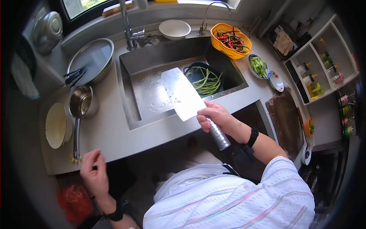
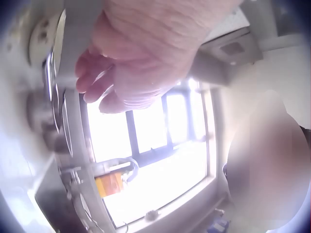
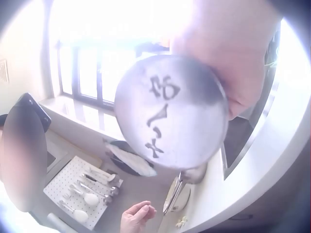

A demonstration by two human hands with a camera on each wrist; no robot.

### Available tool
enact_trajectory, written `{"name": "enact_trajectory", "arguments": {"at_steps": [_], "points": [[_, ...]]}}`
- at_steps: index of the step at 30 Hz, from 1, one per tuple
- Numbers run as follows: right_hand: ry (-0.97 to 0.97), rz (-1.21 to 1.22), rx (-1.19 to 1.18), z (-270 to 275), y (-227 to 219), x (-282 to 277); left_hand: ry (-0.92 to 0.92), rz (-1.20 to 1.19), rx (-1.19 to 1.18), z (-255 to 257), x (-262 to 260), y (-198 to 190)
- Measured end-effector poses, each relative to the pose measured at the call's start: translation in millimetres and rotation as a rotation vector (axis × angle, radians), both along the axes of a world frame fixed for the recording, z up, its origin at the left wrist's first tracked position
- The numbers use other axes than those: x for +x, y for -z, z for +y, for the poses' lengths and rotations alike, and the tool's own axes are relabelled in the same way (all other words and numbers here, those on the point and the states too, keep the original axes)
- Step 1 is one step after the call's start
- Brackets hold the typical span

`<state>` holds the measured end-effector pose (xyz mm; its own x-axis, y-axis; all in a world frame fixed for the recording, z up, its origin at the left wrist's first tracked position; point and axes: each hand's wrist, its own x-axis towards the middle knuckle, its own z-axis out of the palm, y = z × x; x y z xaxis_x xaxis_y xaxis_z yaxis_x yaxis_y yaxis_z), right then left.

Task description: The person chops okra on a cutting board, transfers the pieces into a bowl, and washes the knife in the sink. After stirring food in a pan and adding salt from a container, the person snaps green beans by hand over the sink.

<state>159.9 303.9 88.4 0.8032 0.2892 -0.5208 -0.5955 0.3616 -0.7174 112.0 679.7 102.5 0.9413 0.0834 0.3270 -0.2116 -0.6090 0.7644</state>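
Observation:
In the head view the right hand (image 1: 217, 117) grips the metal handle of a cleaver (image 1: 183, 93), its broad wet blade over the sink's front part. The round end of the cleaver's handle (image 3: 170, 111), marked with dark characters, fills the middle of the right wrist view, with the right hand (image 3: 228, 63) round it. My left hand (image 1: 95, 173) is raised off the counter's left front edge, fingers loosely bent, holding nothing. The left wrist view shows the left hand (image 2: 146, 53) from the palm side. Long green beans (image 1: 206, 82) lie in a dark basket in the sink.
Left of the sink (image 1: 133, 124) stand a saucepan (image 1: 81, 101), a cream bowl (image 1: 57, 126) and a large metal basin (image 1: 93, 57). An orange basket (image 1: 228, 51) of red peppers, sliced greens (image 1: 259, 66) and a cutting board (image 1: 286, 122) are to the right.

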Motion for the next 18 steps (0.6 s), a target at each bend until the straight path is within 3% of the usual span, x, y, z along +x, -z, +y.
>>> {"name": "enact_trajectory", "arguments": {"at_steps": [3, 5, 7, 8, 10, 13, 15, 16, 18], "points": [[0.087, 0.025, 0.067, -39.0, 31.8, 56.0, 0.282, 0.074, 0.072, -95.8, 63.9, 10.2], [0.07, -0.026, 0.073, -48.1, 56.5, 91.7, 0.309, 0.262, -0.087, -155.9, 97.5, 14.7], [0.018, -0.017, 0.04, -44.0, 59.0, 117.2, 0.346, 0.563, -0.392, -202.1, 130.5, 33.5], [0.004, -0.019, 0.021, -38.9, 66.5, 126.7, 0.332, 0.568, -0.384, -214.2, 148.4, 45.4], [-0.047, -0.035, -0.009, -32.0, 75.0, 141.8, 0.49, 1.083, -0.729, -232.0, 181.5, 63.5], [-0.144, -0.039, 0.002, -31.7, 91.1, 162.0, 0.519, 1.11, -0.807, -240.0, 207.7, 69.4], [-0.319, -0.059, -0.104, -41.9, 98.1, 177.0, 0.482, 1.112, -0.808, -238.2, 217.8, 77.9], [-0.39, -0.058, -0.167, -54.1, 105.7, 190.6, 0.457, 1.105, -0.679, -231.9, 224.2, 88.4], [-0.305, 0.049, -0.318, -91.9, 129.5, 222.5, 0.43, 1.09, -0.535, -224.6, 229.9, 98.5]]}}
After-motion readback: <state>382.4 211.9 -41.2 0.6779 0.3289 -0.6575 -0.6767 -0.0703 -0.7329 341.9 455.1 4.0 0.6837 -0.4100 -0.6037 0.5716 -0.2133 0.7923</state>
